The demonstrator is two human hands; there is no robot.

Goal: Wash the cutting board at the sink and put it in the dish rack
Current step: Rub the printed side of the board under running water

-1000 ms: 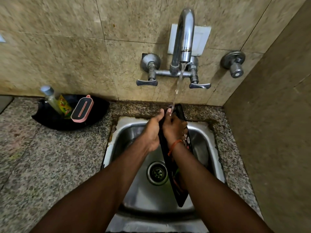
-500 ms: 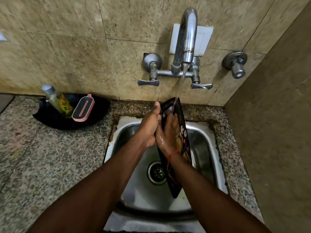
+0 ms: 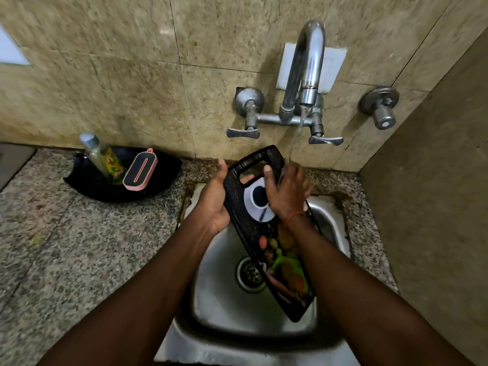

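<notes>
Over the sink (image 3: 330,228) we hold the board (image 3: 266,233) tilted, handle end up near the tap (image 3: 307,72), water (image 3: 298,130) striking its top right corner. Our left hand (image 3: 215,202) curls around its left edge; our right hand (image 3: 286,192) lies on its face, fingers spread flat, gripping nothing.
</notes>
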